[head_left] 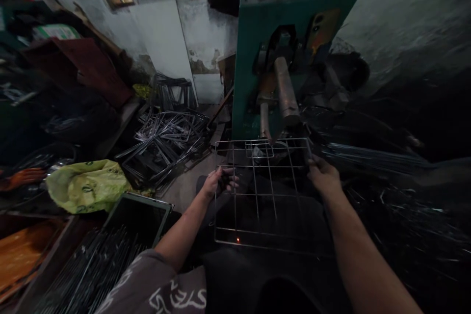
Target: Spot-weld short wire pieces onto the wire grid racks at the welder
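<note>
I hold a square wire grid rack (263, 196) flat in front of me, under the arms of a green welding machine (279, 54). My left hand (220, 180) grips the rack's left edge with the fingers curled round the wire. My right hand (324, 175) is closed on its right edge near the far corner. The machine's two metal electrode arms (285, 93) reach down over the rack's far side. A small orange spark glows near the rack's near edge (238, 240).
A heap of bent wire frames (169, 137) lies on the floor at left. A box of straight wire rods (106, 255) stands at lower left beside a yellow plastic bag (86, 184). More wire rods (368, 157) lie at right.
</note>
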{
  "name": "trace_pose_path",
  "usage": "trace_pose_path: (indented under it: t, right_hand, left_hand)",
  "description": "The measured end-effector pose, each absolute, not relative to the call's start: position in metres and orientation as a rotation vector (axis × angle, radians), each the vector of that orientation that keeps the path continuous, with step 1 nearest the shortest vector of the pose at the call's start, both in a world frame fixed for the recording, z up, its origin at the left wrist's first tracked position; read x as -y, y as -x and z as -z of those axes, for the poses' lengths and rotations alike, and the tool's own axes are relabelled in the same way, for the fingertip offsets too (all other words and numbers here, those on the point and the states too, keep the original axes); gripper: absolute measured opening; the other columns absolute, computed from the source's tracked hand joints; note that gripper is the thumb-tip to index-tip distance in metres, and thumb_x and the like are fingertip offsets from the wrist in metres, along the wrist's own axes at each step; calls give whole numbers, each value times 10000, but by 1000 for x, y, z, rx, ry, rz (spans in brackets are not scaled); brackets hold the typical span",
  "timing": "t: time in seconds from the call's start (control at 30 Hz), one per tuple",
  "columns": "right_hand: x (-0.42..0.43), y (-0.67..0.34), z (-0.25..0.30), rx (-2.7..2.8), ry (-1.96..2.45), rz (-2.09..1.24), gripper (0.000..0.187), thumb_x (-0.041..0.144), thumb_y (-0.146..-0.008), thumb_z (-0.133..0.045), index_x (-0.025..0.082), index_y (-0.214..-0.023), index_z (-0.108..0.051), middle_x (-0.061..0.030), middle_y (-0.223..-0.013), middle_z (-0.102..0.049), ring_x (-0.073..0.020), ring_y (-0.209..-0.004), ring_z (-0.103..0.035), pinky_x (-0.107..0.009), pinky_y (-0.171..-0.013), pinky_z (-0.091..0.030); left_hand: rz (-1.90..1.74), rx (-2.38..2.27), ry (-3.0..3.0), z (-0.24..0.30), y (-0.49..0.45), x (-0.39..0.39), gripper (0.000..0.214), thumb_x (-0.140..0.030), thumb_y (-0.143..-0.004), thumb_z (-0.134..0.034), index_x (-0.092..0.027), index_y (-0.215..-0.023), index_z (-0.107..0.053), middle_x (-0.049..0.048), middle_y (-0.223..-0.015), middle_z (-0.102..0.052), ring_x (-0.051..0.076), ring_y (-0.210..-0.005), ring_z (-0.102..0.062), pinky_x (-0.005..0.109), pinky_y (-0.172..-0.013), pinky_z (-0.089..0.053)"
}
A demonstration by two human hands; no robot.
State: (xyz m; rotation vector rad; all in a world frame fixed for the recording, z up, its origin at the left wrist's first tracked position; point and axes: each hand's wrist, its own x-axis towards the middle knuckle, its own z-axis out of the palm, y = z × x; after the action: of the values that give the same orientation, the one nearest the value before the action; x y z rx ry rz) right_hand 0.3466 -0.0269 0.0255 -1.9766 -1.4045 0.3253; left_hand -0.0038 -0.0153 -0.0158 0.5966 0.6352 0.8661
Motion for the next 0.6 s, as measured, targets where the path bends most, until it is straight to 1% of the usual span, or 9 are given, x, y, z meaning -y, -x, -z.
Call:
trace_pose_path:
  t: [0.07, 0.13, 0.2, 0.23, 0.3, 0.37, 0.43, 0.5, 0.6]
  right_hand:
    - [26, -340, -29, 1347, 1989, -363, 507, 411, -808, -407, 133, -1175, -619, -131, -929, -679, -273, -867, -622, -391, -768, -492]
    - [28, -332, -36, 1293, 1985, -459, 524, 416, -828, -389, 111, -1195, -604, -129, -868, -685, -258, -792, -632, -376, -732, -498]
    - [37, -328, -46, 1251, 1978, -497, 521, 410, -834, -394, 92, -1192, -601, -128, -849, -688, -253, -774, -637, -369, -722, -501]
    - [45, -330, -52, 1246, 1976, -454, 513, 400, -828, -415, 88, -1191, -601, -133, -895, -688, -255, -820, -638, -368, -753, -497]
    - [70, -341, -62, 1265, 1981, -283, 500, 382, -824, -450, 84, -1199, -595, -143, -1055, -663, -254, -979, -611, -357, -861, -465]
    - [108, -361, -66, 1249, 2071, -166, 483, 369, -836, -458, 86, -1203, -593, -139, -1124, -641, -240, -1044, -588, -336, -908, -440]
    - [157, -383, -64, 1189, 2267, -176, 433, 344, -844, -467, 94, -1164, -618, -132, -1074, -661, -229, -1004, -605, -320, -887, -448]
    - [214, -400, -54, 1112, 2521, -305, 339, 311, -838, -496, 110, -1050, -667, -117, -947, -688, -221, -911, -631, -309, -837, -465]
    - [302, -411, -28, 912, 2791, -749, 214, 278, -831, -528, 135, -812, -687, -74, -675, -663, -178, -651, -632, -283, -685, -493]
  left_hand:
    - [-864, -647, -606, 11, 6, 12, 517, -502, -865, -485, -42, -1081, -583, 206, -863, -696, 244, -679, -688, 239, -472, -452]
    - [-839, -677, -604, 5, 9, 10, 506, -500, -867, -483, -54, -1083, -585, 203, -872, -697, 236, -681, -688, 237, -482, -453]
    - [-808, -722, -594, -3, 14, 12, 500, -490, -868, -490, -79, -1142, -568, 193, -908, -697, 230, -708, -689, 255, -528, -479]
    - [-785, -744, -592, -6, 16, 15, 506, -483, -865, -501, -98, -1189, -548, 185, -939, -695, 230, -733, -690, 273, -562, -496]
    - [-757, -789, -604, -10, 23, 21, 525, -463, -852, -535, -160, -1279, -492, 155, -1032, -682, 229, -812, -686, 320, -655, -527]
    - [-722, -866, -624, -11, 28, 26, 544, -487, -830, -553, -173, -1271, -499, 132, -1014, -685, 220, -793, -683, 327, -648, -537]
    - [-653, -944, -645, -9, 30, 28, 546, -532, -800, -564, -147, -1187, -554, 129, -959, -692, 208, -722, -678, 293, -563, -525]
    - [-628, -1012, -674, -7, 28, 31, 534, -569, -776, -568, -126, -1071, -601, 134, -914, -694, 204, -670, -671, 253, -477, -483]
    - [-714, -1098, -708, -8, 21, 38, 491, -587, -769, -558, -124, -918, -625, 113, -826, -695, 186, -594, -650, 215, -408, -413]
